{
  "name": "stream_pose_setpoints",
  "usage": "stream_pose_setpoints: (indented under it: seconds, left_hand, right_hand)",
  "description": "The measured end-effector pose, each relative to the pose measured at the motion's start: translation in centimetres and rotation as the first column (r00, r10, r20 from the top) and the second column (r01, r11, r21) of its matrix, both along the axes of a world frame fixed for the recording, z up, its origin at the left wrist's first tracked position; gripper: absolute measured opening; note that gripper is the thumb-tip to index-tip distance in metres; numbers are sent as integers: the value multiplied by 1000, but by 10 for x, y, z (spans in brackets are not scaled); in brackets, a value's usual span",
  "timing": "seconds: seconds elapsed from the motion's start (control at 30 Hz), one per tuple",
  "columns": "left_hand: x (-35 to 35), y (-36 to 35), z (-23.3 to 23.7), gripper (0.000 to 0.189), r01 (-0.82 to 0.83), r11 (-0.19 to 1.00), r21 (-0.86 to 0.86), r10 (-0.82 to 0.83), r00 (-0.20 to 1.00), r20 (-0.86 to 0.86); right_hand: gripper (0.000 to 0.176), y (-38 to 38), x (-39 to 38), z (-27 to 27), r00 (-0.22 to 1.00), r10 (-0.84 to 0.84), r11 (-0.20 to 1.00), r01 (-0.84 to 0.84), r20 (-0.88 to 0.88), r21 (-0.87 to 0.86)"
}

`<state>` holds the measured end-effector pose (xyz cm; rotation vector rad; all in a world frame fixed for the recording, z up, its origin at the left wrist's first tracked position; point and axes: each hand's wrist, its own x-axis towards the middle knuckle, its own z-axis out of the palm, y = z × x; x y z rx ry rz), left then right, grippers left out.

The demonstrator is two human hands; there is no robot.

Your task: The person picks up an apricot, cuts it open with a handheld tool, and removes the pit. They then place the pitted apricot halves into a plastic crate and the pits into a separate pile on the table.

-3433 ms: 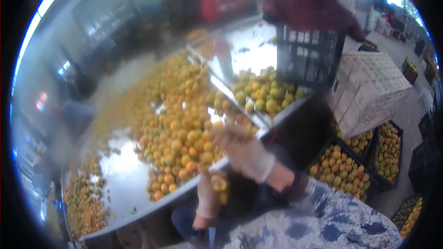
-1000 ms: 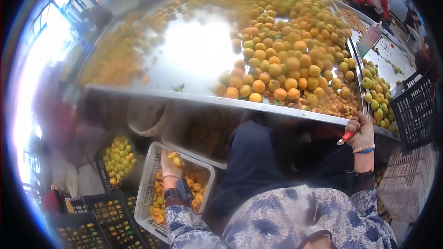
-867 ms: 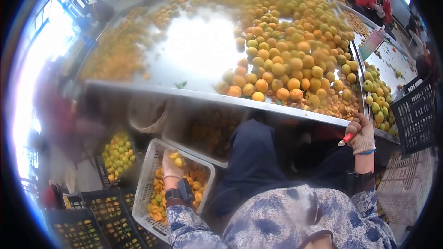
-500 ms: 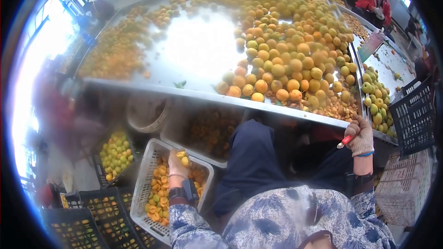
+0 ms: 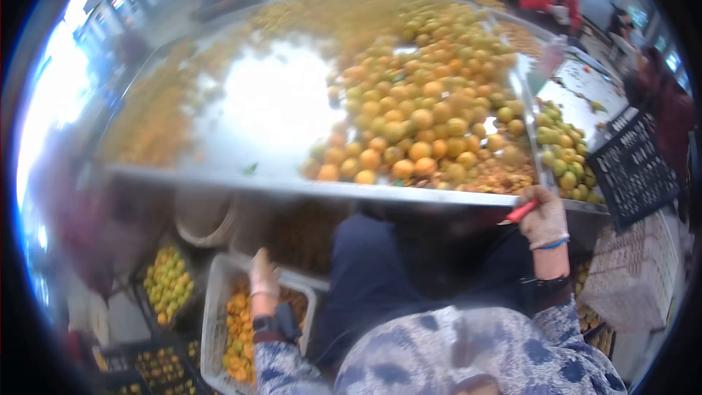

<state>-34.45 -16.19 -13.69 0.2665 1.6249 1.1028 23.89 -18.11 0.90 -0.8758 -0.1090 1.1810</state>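
At the far left, a dark crate of green-yellow fruit (image 5: 169,283) stands on the floor, with more black crates (image 5: 150,366) nearer the person, blurred at the frame's lower edge. Next comes a white basket (image 5: 213,322), holding split orange fruit pieces (image 5: 239,329). The left hand (image 5: 264,276), gloved and with a dark band at its wrist, is over the upper part of this basket. A moment ago yellow pieces showed in its fingers; now none can be seen there. They have probably been let go among the others, which would leave that hand unburdened, though blur and the hand's angle make it impossible to tell whether the fingers are spread or pressed together.

Beyond the knees stretches the metal surface (image 5: 267,113), its left part bright with glare and its right part heaped with whole orange and yellow fruit (image 5: 420,135). Little brown bits (image 5: 504,175) gather near its front right corner.

There the right hand (image 5: 543,218), also gloved, is curled around a red tool (image 5: 520,213) whose pale tip points left. This grip is unchanged, so the tool remains at hand beside the heaped fruit. Farther right lie greener fruit (image 5: 561,148), a tilted black crate (image 5: 635,168) and a white crate (image 5: 630,271).
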Motion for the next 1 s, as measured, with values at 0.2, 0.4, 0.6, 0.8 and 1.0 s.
stream_pose_setpoints:
  seconds: [0.2, 0.4, 0.6, 0.8, 1.0]
  left_hand:
    - [39, 35, 74, 45, -63, 977, 205, 99, 980, -173]
    - [120, 71, 177, 29, 646, 691, 325, -267, 645, -717]
    - [225, 150, 184, 29, 906, 359, 223, -319, 344, -883]
    - [296, 217, 183, 38, 984, 175, -19, -249, 26, -968]
    - [304, 263, 160, 29, 925, 359, -119, -271, -19, -962]
  right_hand:
    - [20, 3, -43, 32, 961, -21, 996, -3, -277, -86]
    - [10, 16, -43, 43, 951, 194, 970, -223, -239, -98]
    - [22, 56, -36, 67, 982, 138, 989, -129, -128, 74]
    - [27, 66, -35, 28, 980, 181, 983, -183, -79, -8]
    - [25, 76, -18, 19, 994, 90, 991, -95, -57, -91]
